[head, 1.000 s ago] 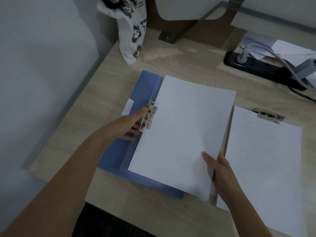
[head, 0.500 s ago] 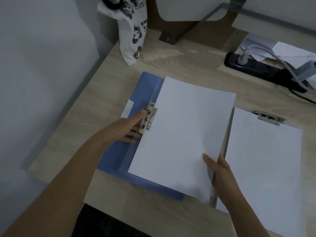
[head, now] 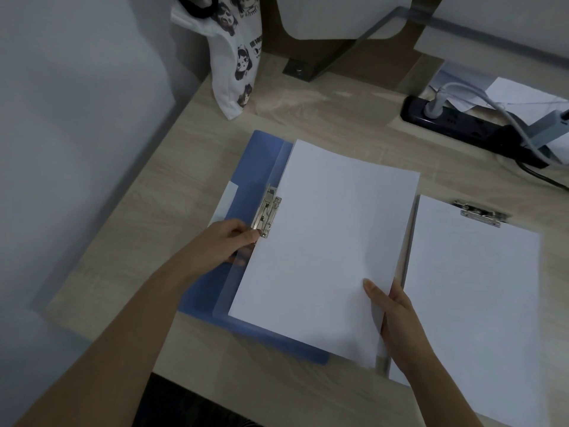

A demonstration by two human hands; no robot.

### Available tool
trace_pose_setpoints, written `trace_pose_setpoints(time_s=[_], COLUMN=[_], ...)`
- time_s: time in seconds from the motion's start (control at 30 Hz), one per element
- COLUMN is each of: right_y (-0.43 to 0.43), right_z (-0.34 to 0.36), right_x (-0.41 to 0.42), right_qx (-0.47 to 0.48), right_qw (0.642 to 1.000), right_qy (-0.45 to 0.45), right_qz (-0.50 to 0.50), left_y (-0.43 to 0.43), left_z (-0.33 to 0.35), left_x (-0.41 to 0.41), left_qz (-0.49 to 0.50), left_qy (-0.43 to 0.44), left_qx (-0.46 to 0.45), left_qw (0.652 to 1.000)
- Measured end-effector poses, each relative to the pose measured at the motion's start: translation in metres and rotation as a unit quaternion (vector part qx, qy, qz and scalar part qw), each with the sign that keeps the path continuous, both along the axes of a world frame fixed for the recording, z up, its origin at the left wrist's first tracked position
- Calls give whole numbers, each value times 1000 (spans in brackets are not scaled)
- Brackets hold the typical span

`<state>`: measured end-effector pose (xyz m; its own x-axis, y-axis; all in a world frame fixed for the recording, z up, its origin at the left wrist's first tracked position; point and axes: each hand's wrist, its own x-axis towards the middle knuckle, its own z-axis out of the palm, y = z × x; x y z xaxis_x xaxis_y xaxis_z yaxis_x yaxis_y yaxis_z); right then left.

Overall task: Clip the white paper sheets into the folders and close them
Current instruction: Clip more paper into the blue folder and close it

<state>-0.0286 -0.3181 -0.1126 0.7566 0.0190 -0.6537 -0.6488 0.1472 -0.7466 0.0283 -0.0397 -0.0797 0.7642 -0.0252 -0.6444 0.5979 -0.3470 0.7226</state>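
Note:
A blue folder (head: pixel 246 180) lies open on the wooden desk (head: pixel 338 115). A stack of white paper sheets (head: pixel 323 241) rests on it, left edge at the metal clip (head: pixel 267 214). My left hand (head: pixel 226 243) pinches the lower end of the clip's lever, fingers curled. My right hand (head: pixel 395 315) grips the stack's lower right edge, thumb on top. To the right lies a second stack of white sheets (head: pixel 474 303) held under its own metal clip (head: pixel 480 212) at the top.
A white tote bag (head: pixel 237 57) with cartoon faces hangs at the back left. A black power strip (head: pixel 455 121) with plugs and cables sits at the back right beside loose papers (head: pixel 520 97). The desk's left and front edges are close.
My left hand has slid down along the clip, from its middle to its lower end, and closed its fingers on the lever. The paper stack and right hand have barely moved.

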Motion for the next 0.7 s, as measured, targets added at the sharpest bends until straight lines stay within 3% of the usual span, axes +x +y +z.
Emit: trace_pose_setpoints(time_s=[0.2,0.37,0.43,0.53,0.6,0.7], right_y=[1,16,22,20,14,3], right_z=[-1,7,10,12,15,38], right_x=[1,6,7,4,4,10], right_qx=[-27,-201,-302,-476,-462,-341], right_qw=[1000,978,951,855,836,885], right_qy=[11,-54,-66,-150,-168,-121], right_qz=[-7,-2,15,144,242,292], left_y=[-2,1,0,-7,-20,-48], left_z=[-9,-8,-3,15,36,71], left_x=[-5,-7,-10,-16,-20,-27], left_qz=[-18,1,20,34,40,56], left_qy=[-64,-55,-43,-66,-120,-185], left_qx=[53,19,-8,-3,15,-6], left_qw=[996,998,999,997,992,981])
